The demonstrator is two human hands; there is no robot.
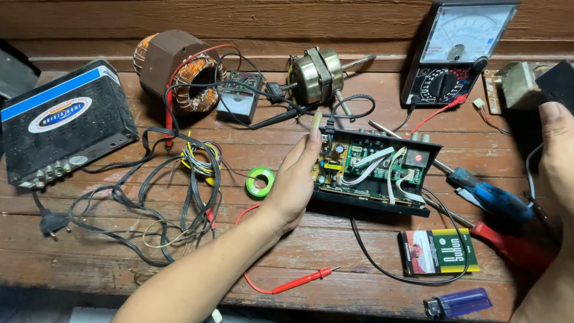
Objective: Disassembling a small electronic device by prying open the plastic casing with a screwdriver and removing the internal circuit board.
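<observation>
Wooden bench (359, 251) — left hand (293, 185) steadies open black box (373, 173), green-yellow circuit board exposed.

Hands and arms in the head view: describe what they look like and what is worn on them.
Both are bare. The left hand and its forearm show no sleeve, glove, watch or ring. The right hand is cut off by the picture's edge; no glove or ring shows on the visible part.

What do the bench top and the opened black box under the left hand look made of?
Bench top: wooden planks, worn reddish finish, grain and gaps visible. Opened black box: likely thin matte-black sheet metal or plastic, holding circuit boards; the left hand rests at its edge.
</observation>
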